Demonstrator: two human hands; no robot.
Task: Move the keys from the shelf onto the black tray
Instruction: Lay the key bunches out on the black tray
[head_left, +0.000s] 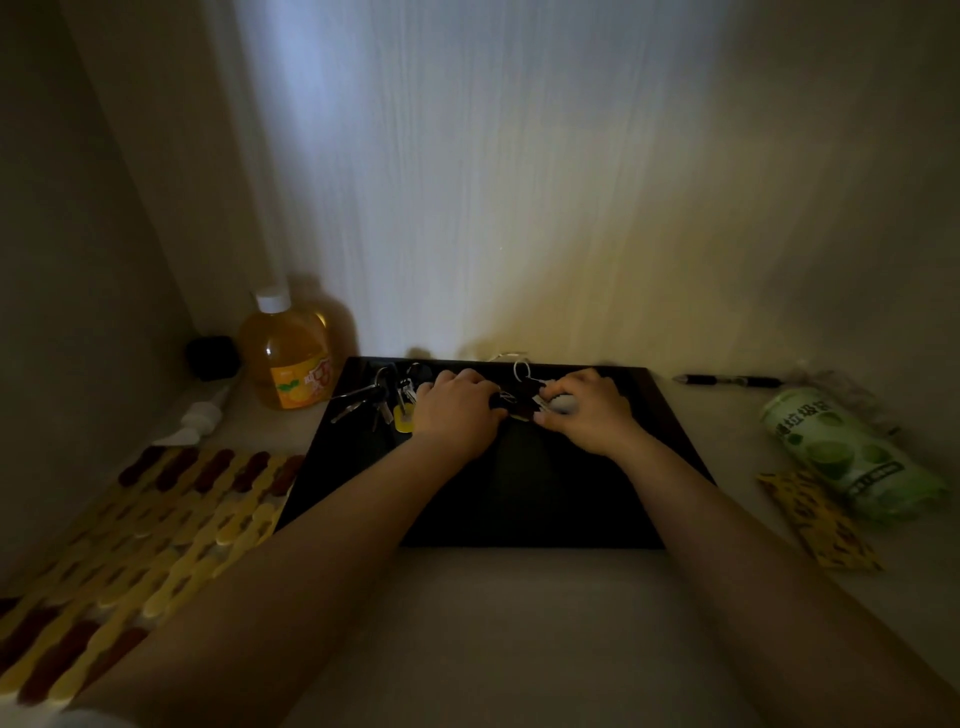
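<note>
Both hands are over the far part of the tray (670, 415). The left hand (457, 410) and right hand (587, 410) each pinch one key bunch (514, 400) between them. Another bunch (384, 400) lies just left of the left hand. Keys seem light, stiff, loose and jangly; the ring looks safest to hold.

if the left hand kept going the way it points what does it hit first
Probably the dark car key at the left hand's fingertips, then the tray's back rim and the wall; depth is unclear.
</note>
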